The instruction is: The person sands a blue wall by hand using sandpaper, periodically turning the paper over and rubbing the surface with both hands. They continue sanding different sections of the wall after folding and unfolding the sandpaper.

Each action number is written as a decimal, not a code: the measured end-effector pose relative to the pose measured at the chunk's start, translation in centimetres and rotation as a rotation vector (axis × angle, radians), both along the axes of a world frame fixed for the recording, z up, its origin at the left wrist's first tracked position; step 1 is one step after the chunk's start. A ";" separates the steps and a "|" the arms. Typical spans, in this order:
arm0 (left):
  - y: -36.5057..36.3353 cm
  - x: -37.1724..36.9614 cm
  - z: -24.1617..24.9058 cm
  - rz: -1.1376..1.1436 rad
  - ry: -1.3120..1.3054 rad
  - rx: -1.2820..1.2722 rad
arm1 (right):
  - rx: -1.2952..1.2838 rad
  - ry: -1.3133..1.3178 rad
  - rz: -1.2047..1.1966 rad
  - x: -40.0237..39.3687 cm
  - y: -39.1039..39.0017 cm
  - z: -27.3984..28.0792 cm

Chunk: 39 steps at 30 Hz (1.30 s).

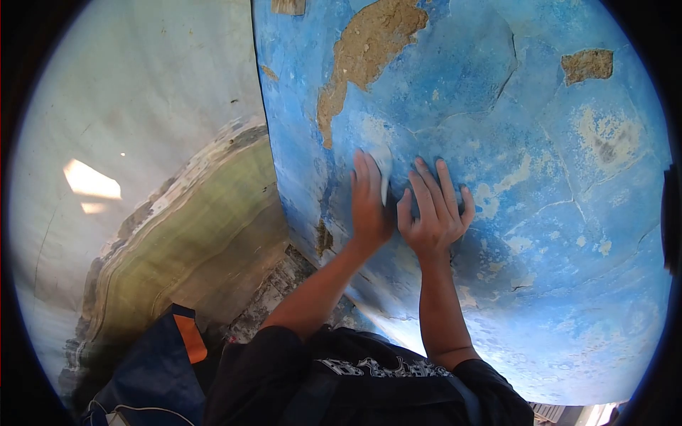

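Observation:
My left hand [370,202] is up against the blue painted wall [455,78], its fingers close together. Along its inner side is a thin pale grey-white piece [384,174], curved at the edge, which the hand seems to press to the wall. What kind of thing this piece is, I cannot make out. Just to the right, my right hand [435,213] lies on the same wall with fingers spread and nothing visible in it. Around both hands the blue paint is worn, with whitish patches and cracks.
Bare brown plaster [373,42] shows above the hands, and a smaller bare patch [587,65] at upper right. A large printed sheet [156,92] covers the left side. Below it stands a dark blue bag [153,373] with an orange patch.

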<state>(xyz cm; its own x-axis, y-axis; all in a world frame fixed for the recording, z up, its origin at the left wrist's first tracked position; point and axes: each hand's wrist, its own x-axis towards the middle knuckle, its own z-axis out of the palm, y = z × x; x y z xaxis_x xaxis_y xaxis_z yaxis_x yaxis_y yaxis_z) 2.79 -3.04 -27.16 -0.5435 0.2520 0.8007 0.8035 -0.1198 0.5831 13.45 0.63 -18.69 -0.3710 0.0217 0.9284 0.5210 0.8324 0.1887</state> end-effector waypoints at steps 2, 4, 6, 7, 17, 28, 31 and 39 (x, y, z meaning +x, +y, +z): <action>0.1 -2.4 2.9 0.017 -0.047 0.019 | 0.001 0.006 -0.002 -0.1 -0.1 -0.1; 0.3 -2.7 3.0 0.035 -0.093 0.042 | 0.005 -0.022 0.007 -0.2 0.0 -0.3; 0.2 -0.7 0.5 -0.002 -0.048 0.072 | 0.002 -0.026 0.005 -0.2 -0.2 -0.1; 0.1 0.2 -1.2 0.004 -0.049 0.072 | 0.005 -0.030 0.001 -0.3 -0.2 0.0; 0.6 -1.3 1.6 0.077 -0.144 0.070 | 0.010 -0.010 0.049 -0.4 0.0 -0.4; 0.4 -1.7 3.1 0.088 -0.190 0.115 | 0.025 0.050 0.101 -0.7 0.1 -0.4; -0.5 0.8 0.5 0.017 -0.113 0.106 | 0.031 0.090 0.104 -1.1 0.1 -0.4; 0.9 -3.3 5.5 0.175 -0.180 0.143 | 0.055 0.094 0.140 -1.2 0.1 -0.3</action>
<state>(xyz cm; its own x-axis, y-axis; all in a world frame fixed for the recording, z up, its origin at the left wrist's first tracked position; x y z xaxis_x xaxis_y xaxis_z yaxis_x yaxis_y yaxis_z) -0.49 -2.17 -21.62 -0.7053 0.0333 0.7081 0.7044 -0.0795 0.7053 12.28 0.77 -18.95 -0.2788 -0.0758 0.9574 0.4183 0.8878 0.1921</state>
